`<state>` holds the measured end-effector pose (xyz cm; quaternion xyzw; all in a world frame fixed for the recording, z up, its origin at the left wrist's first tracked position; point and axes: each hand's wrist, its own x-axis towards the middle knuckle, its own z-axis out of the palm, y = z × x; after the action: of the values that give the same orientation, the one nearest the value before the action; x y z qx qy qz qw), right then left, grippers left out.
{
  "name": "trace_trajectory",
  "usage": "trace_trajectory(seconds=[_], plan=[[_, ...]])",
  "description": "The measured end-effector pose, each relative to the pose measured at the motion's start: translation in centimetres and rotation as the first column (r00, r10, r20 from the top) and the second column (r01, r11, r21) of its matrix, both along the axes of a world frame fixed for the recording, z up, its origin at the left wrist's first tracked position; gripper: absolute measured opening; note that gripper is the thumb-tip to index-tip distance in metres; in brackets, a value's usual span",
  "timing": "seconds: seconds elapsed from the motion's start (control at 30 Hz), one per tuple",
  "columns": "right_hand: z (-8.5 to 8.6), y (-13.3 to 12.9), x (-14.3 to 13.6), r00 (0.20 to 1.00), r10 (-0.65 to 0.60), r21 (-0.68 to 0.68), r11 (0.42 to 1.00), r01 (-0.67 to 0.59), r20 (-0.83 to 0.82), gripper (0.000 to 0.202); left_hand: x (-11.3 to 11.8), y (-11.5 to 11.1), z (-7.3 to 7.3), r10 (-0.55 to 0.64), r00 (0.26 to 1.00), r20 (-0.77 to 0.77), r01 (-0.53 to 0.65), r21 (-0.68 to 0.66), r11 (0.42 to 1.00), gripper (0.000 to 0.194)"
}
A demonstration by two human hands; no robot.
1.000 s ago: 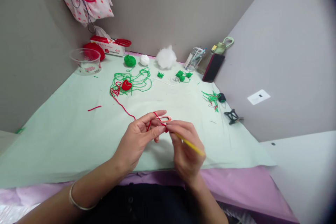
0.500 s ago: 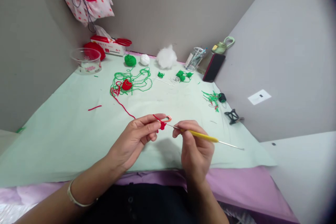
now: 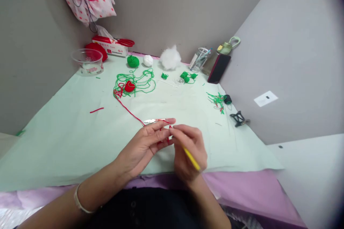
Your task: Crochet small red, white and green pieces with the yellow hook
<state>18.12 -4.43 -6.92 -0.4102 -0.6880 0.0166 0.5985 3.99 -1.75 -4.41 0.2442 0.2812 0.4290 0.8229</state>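
A small red piece (image 3: 170, 127) is held between the thumb and the other fingers of the left hand (image 3: 150, 141), which are closed on it. A yellow-handled tool (image 3: 191, 158) is clamped in the fingers of the right hand (image 3: 189, 148), its near end blurred, its tip hidden at the red piece. Red yarn (image 3: 129, 111) is led from beyond the left fingers, where a red ball (image 3: 129, 86) is surrounded by tangled green yarn (image 3: 146, 86). Silver blades (image 3: 151, 121) are seen just beyond the left fingers. Farther beyond, a green ball (image 3: 133, 61), a white ball (image 3: 148, 61) and white fluff (image 3: 170, 58) are set on the tabletop (image 3: 72, 139). Right of the fingers, green scraps (image 3: 218, 101) are placed beside a black spool (image 3: 227, 99).
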Motion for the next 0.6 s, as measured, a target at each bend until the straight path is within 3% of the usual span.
trace_trajectory(seconds=[0.1, 0.2, 0.37, 0.6], plan=[[0.9, 0.4, 0.7, 0.974, 0.097, -0.145, 0.981, -0.128, -0.205, 0.035, -0.2, 0.2, -0.1, -0.034, 0.999, 0.037, 0.036, -0.048, 0.998, 0.031], [1.5, 0.7, 1.1, 0.924, 0.138, -0.183, 0.960, -0.213, -0.355, 0.026, -0.5, 0.5, -0.1, -0.019, 0.999, 0.049, 0.022, -0.056, 0.998, 0.033], [1.4, 0.7, 1.2, 0.873, 0.147, -0.197, 0.944, -0.263, -0.465, 0.021, -0.9, 0.8, 0.1, -0.023, 0.999, 0.038, 0.024, -0.031, 0.999, 0.032], [1.4, 0.6, 1.8, 0.765, 0.178, -0.260, 0.873, -0.413, -0.619, 0.016, -1.5, 0.8, -0.1, -0.021, 1.000, -0.015, 0.021, 0.039, 0.999, 0.022]])
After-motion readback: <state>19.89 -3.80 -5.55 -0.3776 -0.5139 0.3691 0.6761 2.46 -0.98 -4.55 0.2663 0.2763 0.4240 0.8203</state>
